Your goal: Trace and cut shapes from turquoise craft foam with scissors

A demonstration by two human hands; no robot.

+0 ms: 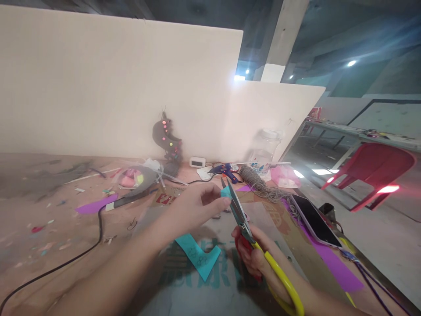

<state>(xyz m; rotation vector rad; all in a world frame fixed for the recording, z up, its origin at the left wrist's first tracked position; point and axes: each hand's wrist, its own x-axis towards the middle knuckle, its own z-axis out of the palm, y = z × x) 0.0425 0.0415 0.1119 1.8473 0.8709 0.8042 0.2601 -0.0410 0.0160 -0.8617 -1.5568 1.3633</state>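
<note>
Between the thumb and fingers of my left hand (208, 199) is pinched a small turquoise piece of paper or felt (225, 192). My right hand (253, 254) grips a pair of scissors (241, 215) with yellow and red handles. Their blades point up and away, slightly parted, right beside the small piece; whether they touch it I cannot tell. Below my left wrist lies a larger V-shaped turquoise piece (199, 256) with outlines drawn on it, on a board with green printed characters.
Behind are a blue glue gun (225, 171), grey yarn (253, 177), a clear jar (268, 147) and a decorated dark crescent (164, 134) against the white panel. A phone (315, 219) lies right, above a purple strip (338, 265). A black cable (98, 232) crosses the left side.
</note>
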